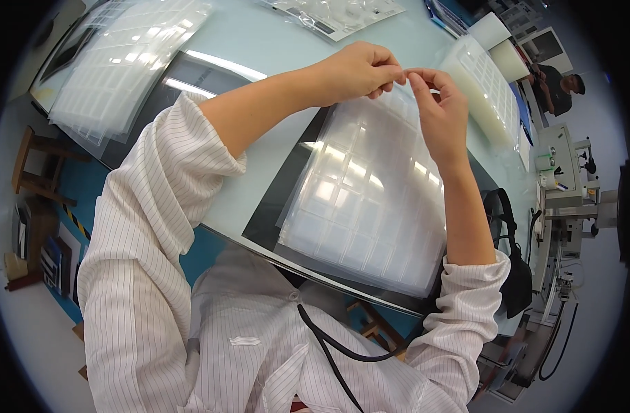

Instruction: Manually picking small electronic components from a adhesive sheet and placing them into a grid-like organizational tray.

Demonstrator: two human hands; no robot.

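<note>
My left hand point(363, 71) and my right hand point(442, 110) meet over the far end of a stack of clear plastic sheets point(356, 206). Both are closed in a pinch, fingertips nearly touching. Whatever sits between the fingers is too small or too hidden to make out. The sheets are marked with rows of rectangular pockets and shine under the lights. They lie on a dark mat point(267, 213) on the pale table point(246, 172).
Another pile of clear pocketed sheets point(126, 69) lies at the far left. Thick translucent sheets point(481, 89) stand right of my hands, near white rolls point(508, 60). Clear plastic bags point(329, 15) lie at the back. A black strapped bag point(511, 275) hangs at right; a person point(554, 89) is beyond.
</note>
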